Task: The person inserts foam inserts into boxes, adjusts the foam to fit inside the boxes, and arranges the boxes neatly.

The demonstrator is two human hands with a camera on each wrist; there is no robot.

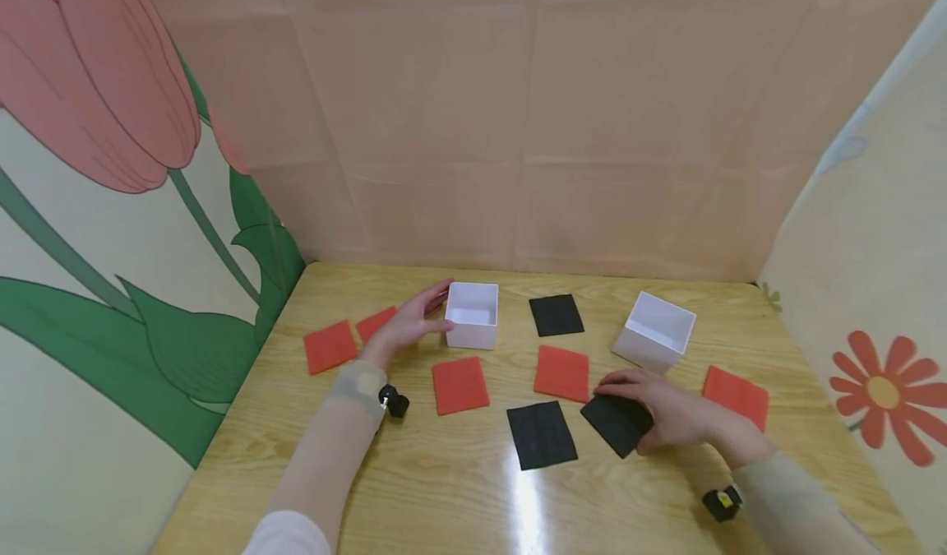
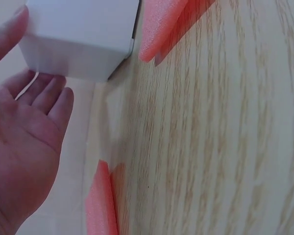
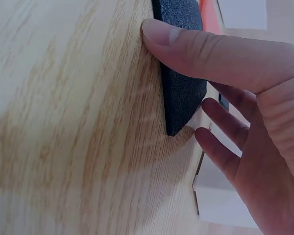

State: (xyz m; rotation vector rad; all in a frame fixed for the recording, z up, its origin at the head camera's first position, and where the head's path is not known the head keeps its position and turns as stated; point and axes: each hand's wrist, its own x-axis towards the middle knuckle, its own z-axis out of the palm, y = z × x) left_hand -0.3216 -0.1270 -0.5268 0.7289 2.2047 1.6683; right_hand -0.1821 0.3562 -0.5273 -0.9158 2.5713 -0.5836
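Observation:
My left hand [image 1: 407, 325] holds a small white box [image 1: 472, 335] by its left side. The thumb [image 2: 10, 36] lies at the front face, and the fingers [image 2: 51, 95] reach along the left wall toward the back. The box stands upright with its top uncovered. My right hand [image 1: 669, 407] pinches a thin black foam square [image 1: 617, 423], thumb at the near edge and fingers at the far side. That square [image 3: 183, 93] is tilted up off the wood. A red foam square [image 1: 562, 372] lies just beyond it, and another black square [image 1: 542, 435] lies to its left.
A second white box [image 1: 654, 331] stands tilted in view at the right. Another black square [image 1: 556, 315] lies between the boxes. Red squares lie at left [image 1: 330, 347], center [image 1: 460, 386] and right [image 1: 736, 395] on the wooden table [image 1: 414, 489]. A pink backdrop [image 1: 518, 127] rises behind.

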